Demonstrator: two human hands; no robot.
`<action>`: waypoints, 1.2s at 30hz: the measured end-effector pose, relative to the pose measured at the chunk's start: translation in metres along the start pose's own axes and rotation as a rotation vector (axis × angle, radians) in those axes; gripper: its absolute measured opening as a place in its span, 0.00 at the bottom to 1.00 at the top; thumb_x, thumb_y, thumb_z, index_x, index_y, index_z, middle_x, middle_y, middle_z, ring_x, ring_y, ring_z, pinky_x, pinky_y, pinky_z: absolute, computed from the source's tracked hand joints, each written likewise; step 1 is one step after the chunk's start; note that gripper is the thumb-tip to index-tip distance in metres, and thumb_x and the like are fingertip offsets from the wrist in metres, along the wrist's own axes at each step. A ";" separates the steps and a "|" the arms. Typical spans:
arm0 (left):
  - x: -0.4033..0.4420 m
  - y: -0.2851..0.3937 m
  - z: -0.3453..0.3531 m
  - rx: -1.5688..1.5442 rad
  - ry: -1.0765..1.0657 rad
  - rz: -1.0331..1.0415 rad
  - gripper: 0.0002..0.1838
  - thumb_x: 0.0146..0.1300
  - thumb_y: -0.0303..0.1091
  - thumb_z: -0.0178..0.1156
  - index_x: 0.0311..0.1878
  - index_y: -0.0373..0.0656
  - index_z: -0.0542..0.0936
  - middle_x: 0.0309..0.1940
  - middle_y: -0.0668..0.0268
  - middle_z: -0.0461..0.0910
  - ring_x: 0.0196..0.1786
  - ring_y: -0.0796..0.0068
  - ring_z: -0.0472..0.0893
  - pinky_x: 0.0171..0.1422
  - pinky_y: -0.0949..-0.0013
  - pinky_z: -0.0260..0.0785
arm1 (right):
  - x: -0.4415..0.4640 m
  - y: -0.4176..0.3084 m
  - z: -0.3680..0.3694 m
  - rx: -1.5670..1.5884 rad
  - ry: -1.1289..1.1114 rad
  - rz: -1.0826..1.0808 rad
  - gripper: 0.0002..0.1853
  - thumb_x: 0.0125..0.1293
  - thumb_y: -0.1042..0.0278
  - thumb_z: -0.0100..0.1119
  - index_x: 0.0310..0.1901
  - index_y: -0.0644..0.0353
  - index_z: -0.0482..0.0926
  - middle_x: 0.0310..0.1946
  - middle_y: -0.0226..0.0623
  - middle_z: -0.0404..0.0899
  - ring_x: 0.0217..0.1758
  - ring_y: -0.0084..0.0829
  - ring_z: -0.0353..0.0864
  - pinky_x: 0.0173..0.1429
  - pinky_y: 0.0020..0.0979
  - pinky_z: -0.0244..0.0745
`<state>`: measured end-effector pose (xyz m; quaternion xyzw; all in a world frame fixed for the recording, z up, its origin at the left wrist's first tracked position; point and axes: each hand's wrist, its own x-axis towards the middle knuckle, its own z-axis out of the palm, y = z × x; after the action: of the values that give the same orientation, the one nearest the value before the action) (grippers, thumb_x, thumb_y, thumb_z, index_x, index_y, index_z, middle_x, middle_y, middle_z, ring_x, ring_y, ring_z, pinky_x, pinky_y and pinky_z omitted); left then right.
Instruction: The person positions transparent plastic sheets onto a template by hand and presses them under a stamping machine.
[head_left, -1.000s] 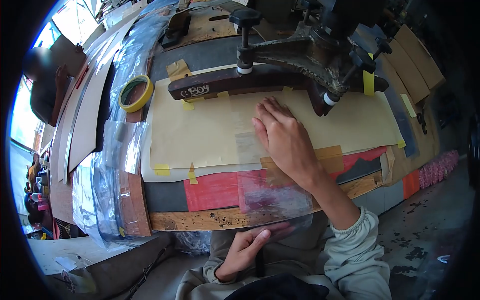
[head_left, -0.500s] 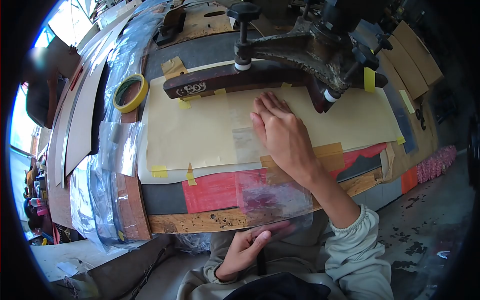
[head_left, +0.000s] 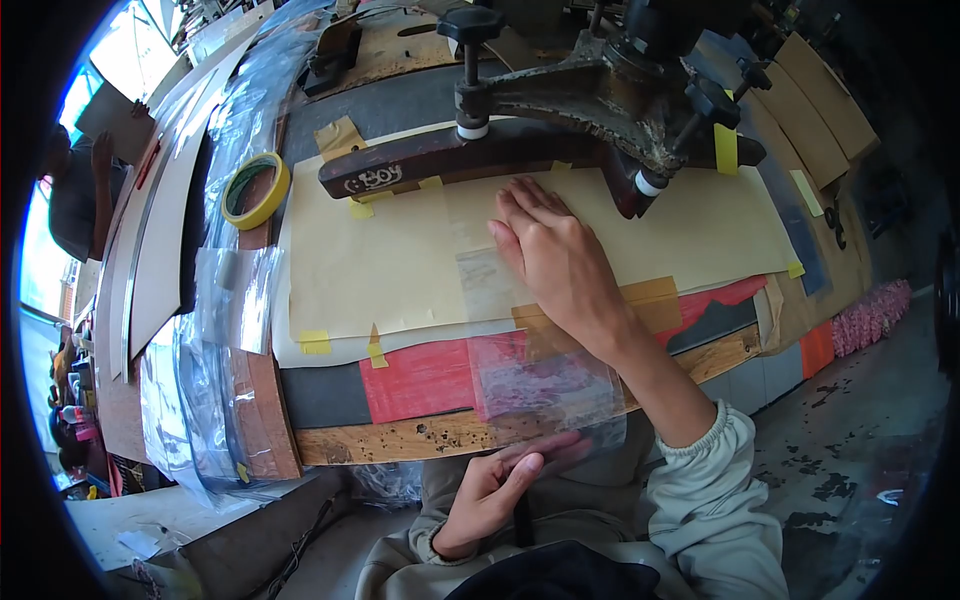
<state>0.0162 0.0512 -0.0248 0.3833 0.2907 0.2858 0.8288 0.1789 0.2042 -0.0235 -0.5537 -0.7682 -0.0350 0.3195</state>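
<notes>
My right hand (head_left: 560,260) lies flat on a cream paper sheet (head_left: 370,265), fingers stretched out, their tips just short of a dark metal bar (head_left: 450,168). Below its wrist, a clear plastic sheet (head_left: 545,385) hangs over the wooden front edge of the table. My left hand (head_left: 495,490) is at the lower edge of this plastic, its thumb in front and its fingers seen through the film, pinching it. Yellow tape pieces (head_left: 315,342) stick to the paper's lower edge. A brown tape strip (head_left: 650,305) runs partly beneath my right forearm.
A heavy metal arm with black knobs (head_left: 590,95) stands over the paper. At the left are a yellow tape roll (head_left: 255,190), clear plastic wrapping (head_left: 190,400) and long boards (head_left: 165,250). Another person (head_left: 85,190) is at the far left. Scissors (head_left: 836,228) lie at the right.
The view has shifted slightly, so the table things sit a little further left. My right hand stays flat on the paper and my left hand keeps the plastic's lower edge.
</notes>
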 end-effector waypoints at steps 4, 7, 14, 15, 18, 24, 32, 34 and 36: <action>0.000 0.000 0.000 0.008 -0.003 0.004 0.24 0.74 0.37 0.41 0.62 0.25 0.65 0.56 0.51 0.74 0.63 0.68 0.70 0.69 0.69 0.55 | 0.000 0.000 0.001 0.014 0.001 0.004 0.19 0.66 0.65 0.50 0.47 0.76 0.75 0.51 0.58 0.75 0.59 0.45 0.73 0.65 0.38 0.65; 0.000 0.000 0.001 0.002 0.002 -0.003 0.23 0.74 0.36 0.41 0.62 0.25 0.65 0.56 0.50 0.74 0.63 0.67 0.70 0.69 0.69 0.55 | 0.001 0.000 -0.002 0.027 -0.007 0.005 0.18 0.66 0.65 0.51 0.46 0.76 0.75 0.51 0.57 0.75 0.59 0.46 0.73 0.65 0.39 0.65; 0.001 -0.001 0.001 0.023 0.006 0.014 0.23 0.74 0.36 0.41 0.62 0.25 0.65 0.56 0.49 0.74 0.63 0.67 0.70 0.69 0.69 0.55 | 0.001 0.001 0.000 0.034 0.000 -0.001 0.18 0.65 0.66 0.52 0.46 0.76 0.75 0.51 0.57 0.75 0.59 0.46 0.73 0.65 0.39 0.65; 0.001 -0.001 0.001 0.026 0.009 0.019 0.23 0.74 0.36 0.41 0.62 0.25 0.65 0.56 0.49 0.74 0.63 0.67 0.70 0.70 0.69 0.55 | 0.001 0.001 -0.001 0.038 0.003 0.001 0.18 0.65 0.66 0.52 0.46 0.76 0.75 0.51 0.57 0.75 0.59 0.46 0.73 0.65 0.39 0.65; 0.000 -0.001 0.000 0.046 -0.003 0.031 0.23 0.74 0.36 0.41 0.62 0.25 0.65 0.56 0.49 0.74 0.63 0.67 0.70 0.70 0.68 0.55 | 0.000 0.001 0.001 0.031 0.010 0.001 0.18 0.65 0.66 0.52 0.46 0.76 0.75 0.50 0.57 0.75 0.59 0.46 0.73 0.65 0.38 0.65; 0.000 0.002 0.002 0.027 -0.003 0.032 0.24 0.74 0.37 0.41 0.63 0.25 0.64 0.57 0.49 0.73 0.63 0.66 0.70 0.70 0.67 0.56 | 0.001 0.000 -0.001 0.014 0.010 -0.002 0.18 0.65 0.66 0.52 0.46 0.76 0.75 0.50 0.57 0.76 0.58 0.45 0.74 0.65 0.38 0.66; -0.001 0.000 0.002 -0.003 0.026 0.025 0.24 0.74 0.37 0.41 0.62 0.25 0.65 0.56 0.48 0.74 0.63 0.65 0.71 0.70 0.67 0.57 | 0.000 -0.001 0.000 -0.007 0.006 0.004 0.18 0.65 0.65 0.51 0.47 0.76 0.75 0.51 0.56 0.76 0.59 0.44 0.73 0.65 0.38 0.65; -0.001 0.000 0.002 -0.008 0.036 0.016 0.23 0.74 0.37 0.41 0.61 0.24 0.65 0.55 0.48 0.74 0.63 0.65 0.71 0.70 0.67 0.57 | 0.000 -0.001 0.001 -0.007 -0.003 0.012 0.19 0.65 0.65 0.51 0.47 0.76 0.75 0.51 0.56 0.76 0.60 0.44 0.73 0.65 0.38 0.65; -0.001 0.001 0.003 -0.011 0.048 0.002 0.23 0.74 0.37 0.41 0.61 0.25 0.66 0.55 0.49 0.74 0.62 0.65 0.71 0.70 0.67 0.57 | 0.000 0.000 0.002 -0.012 0.003 0.005 0.19 0.65 0.65 0.51 0.48 0.76 0.75 0.51 0.56 0.76 0.60 0.44 0.73 0.65 0.38 0.65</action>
<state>0.0173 0.0497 -0.0226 0.3719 0.3085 0.2975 0.8234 0.1781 0.2054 -0.0253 -0.5574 -0.7662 -0.0396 0.3173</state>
